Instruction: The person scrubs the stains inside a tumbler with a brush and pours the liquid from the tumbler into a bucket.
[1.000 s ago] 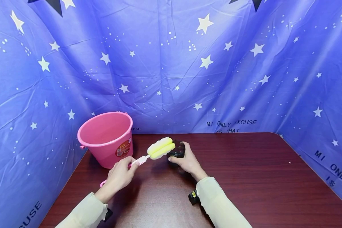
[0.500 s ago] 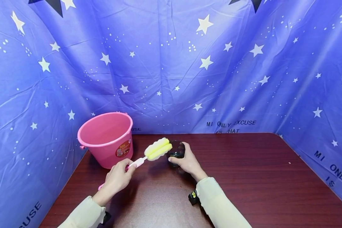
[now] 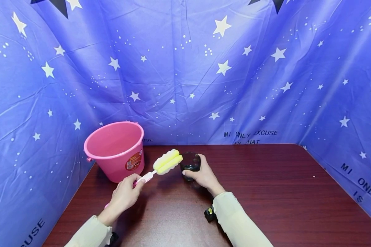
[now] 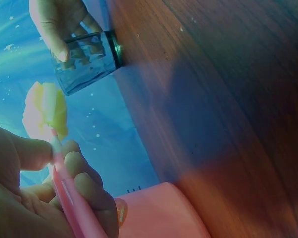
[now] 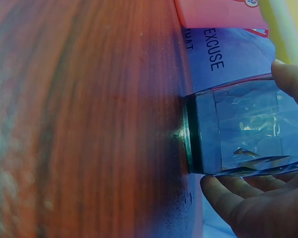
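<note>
A bottle brush point(image 3: 168, 162) with a yellow-and-white sponge head and pink handle is gripped by my left hand point(image 3: 125, 192). In the left wrist view, thumb and curled fingers wrap the pink handle point(image 4: 77, 206). My right hand point(image 3: 205, 175) holds a dark see-through drinking glass point(image 3: 190, 164) around its side. The glass appears upright, and in the right wrist view its thick base point(image 5: 191, 134) is at the tabletop. Just left of the glass rim, the sponge head hangs in the air, outside the glass.
A pink bucket point(image 3: 114, 169) with a round label stands at the back left, behind my left hand. Underneath lies the dark red wooden table point(image 3: 266, 192). A blue curtain point(image 3: 173, 85) with white stars encloses the back and sides.
My left hand has drawn the brush left and slightly down, so its sponge tip has moved off from the glass rim. The right hand and glass look still.
</note>
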The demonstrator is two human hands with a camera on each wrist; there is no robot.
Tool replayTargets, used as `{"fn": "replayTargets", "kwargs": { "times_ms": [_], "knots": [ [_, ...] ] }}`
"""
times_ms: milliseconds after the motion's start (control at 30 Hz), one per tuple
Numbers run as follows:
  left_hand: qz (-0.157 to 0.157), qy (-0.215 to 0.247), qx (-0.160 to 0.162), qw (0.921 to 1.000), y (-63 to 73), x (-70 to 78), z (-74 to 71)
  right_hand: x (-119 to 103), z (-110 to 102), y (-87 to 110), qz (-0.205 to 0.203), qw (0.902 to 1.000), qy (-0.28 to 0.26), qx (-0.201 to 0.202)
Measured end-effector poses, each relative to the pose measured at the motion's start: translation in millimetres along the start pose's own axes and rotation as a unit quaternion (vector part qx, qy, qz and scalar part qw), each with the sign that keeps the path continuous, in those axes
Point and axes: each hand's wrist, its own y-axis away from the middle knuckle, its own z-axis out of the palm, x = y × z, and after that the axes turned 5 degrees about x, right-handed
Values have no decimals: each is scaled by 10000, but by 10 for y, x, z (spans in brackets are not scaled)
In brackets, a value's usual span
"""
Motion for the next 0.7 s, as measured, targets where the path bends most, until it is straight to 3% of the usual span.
{"fn": "replayTargets", "kwargs": {
  "times_ms": [700],
  "knots": [
    [-155,55,-115,9998,30,-92,20,3,2,-3,-41,9999,97,77]
  ]
}}
